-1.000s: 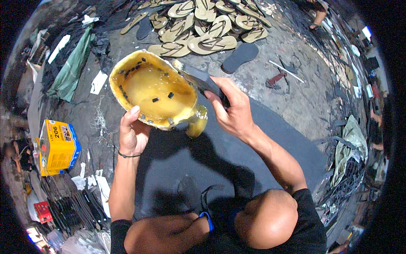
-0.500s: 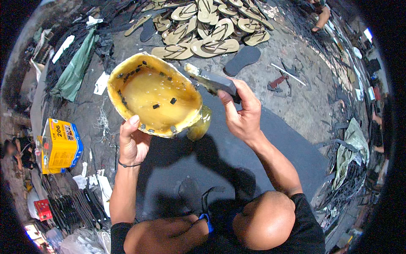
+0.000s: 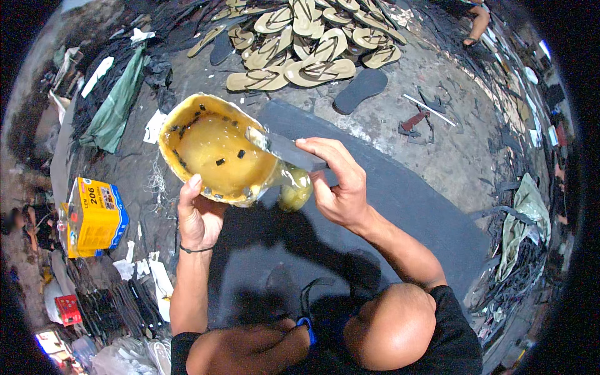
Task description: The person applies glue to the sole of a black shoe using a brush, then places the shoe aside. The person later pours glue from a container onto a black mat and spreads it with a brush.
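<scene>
The left hand (image 3: 199,219) is clamped on the near rim of a yellow, glue-filled bowl-shaped shell (image 3: 215,153), tilted above a dark rubber sheet (image 3: 400,206). The right hand (image 3: 337,181) grips a flat grey blade (image 3: 281,147), its tip inside the shell.

A sandal-making workshop floor: heaped tan flip-flops (image 3: 306,44), loose black sole (image 3: 360,89), bundled black straps (image 3: 119,306).

1. The dark sheet (image 3: 400,206) lies bare right of the right hand (image 3: 340,187).
2. A sandal heap (image 3: 306,44) blocks the far floor.
3. A yellow box (image 3: 94,215) and black strips (image 3: 122,306) crowd the left.
</scene>
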The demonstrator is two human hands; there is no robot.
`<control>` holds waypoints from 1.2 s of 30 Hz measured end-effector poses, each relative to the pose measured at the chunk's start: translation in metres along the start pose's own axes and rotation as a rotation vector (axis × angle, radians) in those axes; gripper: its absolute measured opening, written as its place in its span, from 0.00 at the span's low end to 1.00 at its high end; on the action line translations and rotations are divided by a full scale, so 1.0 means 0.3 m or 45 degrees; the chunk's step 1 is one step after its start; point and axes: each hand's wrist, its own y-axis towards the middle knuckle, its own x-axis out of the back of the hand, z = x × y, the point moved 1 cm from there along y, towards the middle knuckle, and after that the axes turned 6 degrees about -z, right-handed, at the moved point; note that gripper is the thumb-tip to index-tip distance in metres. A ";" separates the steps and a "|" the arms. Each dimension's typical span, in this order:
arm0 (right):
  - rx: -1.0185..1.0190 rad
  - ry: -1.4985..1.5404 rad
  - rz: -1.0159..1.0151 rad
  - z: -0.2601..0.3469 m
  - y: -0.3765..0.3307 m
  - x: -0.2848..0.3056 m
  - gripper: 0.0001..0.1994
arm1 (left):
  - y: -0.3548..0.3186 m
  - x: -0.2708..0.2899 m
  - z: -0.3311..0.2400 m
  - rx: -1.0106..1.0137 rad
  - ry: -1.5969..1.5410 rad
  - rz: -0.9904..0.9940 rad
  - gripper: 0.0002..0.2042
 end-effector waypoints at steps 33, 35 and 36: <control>-0.797 -0.978 0.573 -0.124 -0.686 0.903 0.24 | 0.354 -0.775 -0.188 -0.008 0.123 0.394 0.29; -0.945 -0.995 0.363 -0.064 -0.727 0.935 0.22 | 0.413 -0.812 0.032 0.119 0.167 0.392 0.29; -0.983 -0.984 0.285 -0.040 -0.747 0.936 0.21 | 0.438 -0.819 0.149 0.231 0.170 0.442 0.28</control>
